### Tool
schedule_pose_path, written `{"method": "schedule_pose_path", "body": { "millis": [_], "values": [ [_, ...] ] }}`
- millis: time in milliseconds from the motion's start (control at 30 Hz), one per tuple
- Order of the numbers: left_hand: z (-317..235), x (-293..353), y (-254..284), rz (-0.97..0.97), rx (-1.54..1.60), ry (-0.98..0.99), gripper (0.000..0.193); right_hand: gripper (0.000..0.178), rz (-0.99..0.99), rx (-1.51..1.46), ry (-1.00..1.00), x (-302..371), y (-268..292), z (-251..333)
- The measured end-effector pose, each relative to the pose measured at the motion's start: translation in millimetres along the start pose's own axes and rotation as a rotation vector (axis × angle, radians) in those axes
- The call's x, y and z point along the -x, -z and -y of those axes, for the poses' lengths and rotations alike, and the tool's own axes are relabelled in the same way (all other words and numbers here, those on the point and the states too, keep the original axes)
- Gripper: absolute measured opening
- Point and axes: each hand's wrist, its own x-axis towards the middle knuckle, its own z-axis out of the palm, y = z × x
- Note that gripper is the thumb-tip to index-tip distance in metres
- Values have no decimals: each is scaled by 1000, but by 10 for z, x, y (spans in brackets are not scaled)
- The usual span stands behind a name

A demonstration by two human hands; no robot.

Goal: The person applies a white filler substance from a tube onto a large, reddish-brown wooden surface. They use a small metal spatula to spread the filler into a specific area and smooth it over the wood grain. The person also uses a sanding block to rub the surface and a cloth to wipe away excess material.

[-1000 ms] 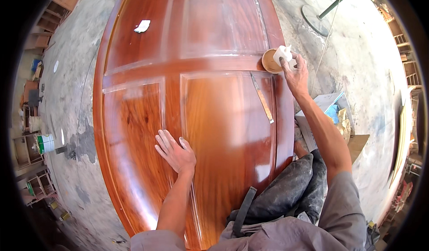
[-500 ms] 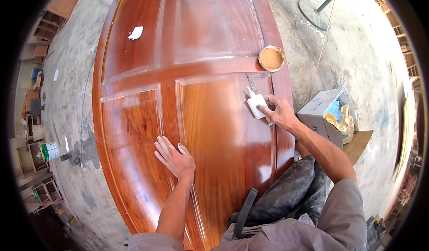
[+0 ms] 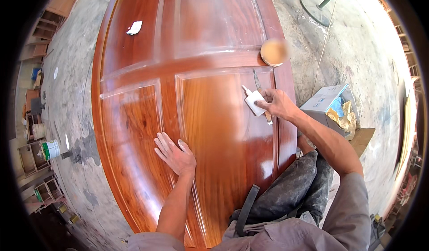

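A varnished reddish-brown wooden panel door [image 3: 214, 175] lies flat in front of me. My left hand [image 3: 177, 156] rests palm down on it, fingers outstretched, across the moulding between two lower panels. In my right hand [image 3: 280, 104] is a small white squeeze bottle [image 3: 254, 103], gripped between thumb and fingers. Its narrow nozzle points up and to the left, over the right-hand panel. Behind the bottle lies a thin scraper-like tool [image 3: 256, 78] on the door, its middle partly hidden. A round tub of tan paste [image 3: 274, 52] sits on the door's right side, beyond my right hand.
Crumpled white scraps [image 3: 134, 28] lie on the far panels. Right of the door, a cardboard box [image 3: 324, 101] holds brown paper and something blue. A round-based stand [image 3: 315, 10] is on the concrete floor. My bent leg [image 3: 286, 186] touches the door's right edge.
The bottle in my right hand has tilted further left and shifted slightly relative to the scraper-like tool. My left hand stays in place on the door.
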Motion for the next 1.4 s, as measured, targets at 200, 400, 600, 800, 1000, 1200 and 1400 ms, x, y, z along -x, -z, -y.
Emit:
{"method": "schedule_pose_path", "body": {
  "millis": [200,400,600,800,1000,1200,1400],
  "values": [
    [4,-3,2,-4,-10,0,67,31,34,-7,-36,-28,29,39],
    [6,-3,-10,-15,-15,-6,67,33,52,-9,-69,-62,52,52],
    [26,-5,-21,0,-11,6,70,37,57,-63,-87,-161,62,36],
    [6,2,2,0,-1,-4,67,43,37,-86,-89,-316,96,30],
    [30,0,-25,-31,18,-14,69,45,2,-102,-102,-418,115,29],
    [24,0,-24,-46,33,-17,68,41,91,-58,-118,-229,98,30],
    [31,-4,-44,-38,6,-9,68,40,107,-104,-65,-304,48,27]
  ]
}}
